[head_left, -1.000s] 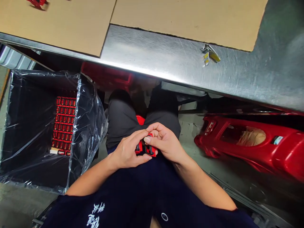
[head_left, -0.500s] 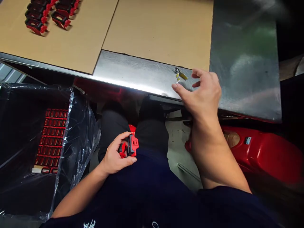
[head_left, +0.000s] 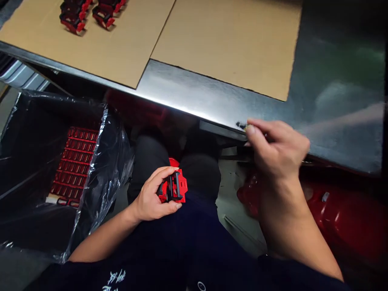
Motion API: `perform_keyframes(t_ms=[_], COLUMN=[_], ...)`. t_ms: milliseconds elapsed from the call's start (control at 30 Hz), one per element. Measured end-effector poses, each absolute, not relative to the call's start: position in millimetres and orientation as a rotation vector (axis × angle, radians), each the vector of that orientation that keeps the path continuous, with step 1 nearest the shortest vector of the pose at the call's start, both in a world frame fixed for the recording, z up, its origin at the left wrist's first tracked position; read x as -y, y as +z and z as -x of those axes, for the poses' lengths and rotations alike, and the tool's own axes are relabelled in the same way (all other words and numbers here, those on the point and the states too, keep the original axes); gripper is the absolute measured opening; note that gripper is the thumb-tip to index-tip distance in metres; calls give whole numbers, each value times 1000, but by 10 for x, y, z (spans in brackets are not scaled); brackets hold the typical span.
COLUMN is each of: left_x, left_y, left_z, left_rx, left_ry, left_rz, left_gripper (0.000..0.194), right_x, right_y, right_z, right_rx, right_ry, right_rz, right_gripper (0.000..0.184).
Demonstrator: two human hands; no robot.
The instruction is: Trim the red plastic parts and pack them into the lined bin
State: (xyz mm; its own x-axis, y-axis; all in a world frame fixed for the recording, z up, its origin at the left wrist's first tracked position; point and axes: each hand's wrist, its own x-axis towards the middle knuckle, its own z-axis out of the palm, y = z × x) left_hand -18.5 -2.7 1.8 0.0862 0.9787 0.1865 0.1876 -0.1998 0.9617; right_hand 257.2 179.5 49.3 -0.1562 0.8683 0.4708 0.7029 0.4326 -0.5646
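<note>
My left hand [head_left: 153,198] is closed around a red-and-black plastic part [head_left: 181,186], held low over my lap. Its thumb runs along the lower side and the fingers along the upper side; the palm hides some of the part. Over the front edge of the metal table, my right hand [head_left: 277,147] pinches a small metal tool with yellow on it [head_left: 241,125] between thumb and fingers. Only its dark tip sticks out to the left, and the rest is covered by the fingers.
Several similar red-and-black parts [head_left: 72,20] stand in rows on cardboard [head_left: 121,52] at upper left. A second cardboard sheet [head_left: 230,44] covers the metal table [head_left: 182,89]. A plastic-lined bin [head_left: 100,161] at left holds rows of red parts [head_left: 75,161]. Red plastic [head_left: 351,206] sits below right.
My right hand, spread beside the small tool on the table before, has closed on it and come nearer. My left hand still holds the plastic part, now turned slightly. The view has shifted.
</note>
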Motion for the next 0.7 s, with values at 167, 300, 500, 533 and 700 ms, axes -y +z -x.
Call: perform_keyframes(t_ms=[167, 300, 500, 533, 700], left_x=[-34, -55, -87, -90, -83], left_y=[71, 41, 25, 28, 33], left_z=[175, 151, 136, 136, 139], left_rx=[-1131, -1050, -979, -978, -1006], left_ry=[1229, 1231, 1241, 1239, 1218], left_rz=[-1636, -1682, -1721, -1725, -1720], left_gripper=[84, 83, 84, 84, 83], right_x=[-850, -560, -526, -529, -555], right_y=[676, 646, 593, 593, 601], right_z=[-2350, -2258, -2211, -2201, -2160], right_rx=[2339, 2262, 2238, 2236, 2254], right_ry=[848, 867, 845, 841, 841], right_rz=[713, 715, 693, 689, 677], right_gripper=[18, 9, 7, 6, 9])
